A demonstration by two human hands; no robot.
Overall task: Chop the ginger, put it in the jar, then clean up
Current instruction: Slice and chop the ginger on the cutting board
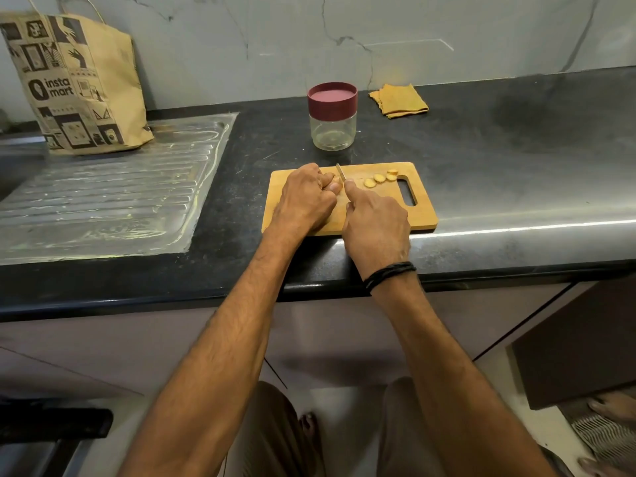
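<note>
Wristband (pixel 389 274): black cord, on the right wrist, nearest the viewer at the worktop's front edge. Right hand (pixel 377 232): fingers curled tight round the handle of a knife (pixel 340 172), forefinger laid forward along it; the handle itself is covered, only the narrow blade shows, pointing away from the person. Left hand (pixel 304 199): knuckles up, fingers curled down and clamped on the ginger piece (pixel 329 175), just left of the blade; the piece is mostly hidden and only what seems to be its pale end shows beside the knife. Cutting board (pixel 425 215): wooden, rectangular, slot handle at its right end, lying flat near the front of the dark worktop (pixel 499 160), both hands over its left half. Ginger slices (pixel 380 178): four round yellow discs in a short row on the board, right of the blade, near the slot. Jar (pixel 332 130): clear glass, upright behind the board, closed with a maroon lid (pixel 332 99). Cloth (pixel 399 100): yellow, folded, right of the jar, near the wall. Drainboard (pixel 103 194): ribbed steel, left of the board. Paper bag (pixel 75 87): brown, printed, standing at the drainboard's far end.
</note>
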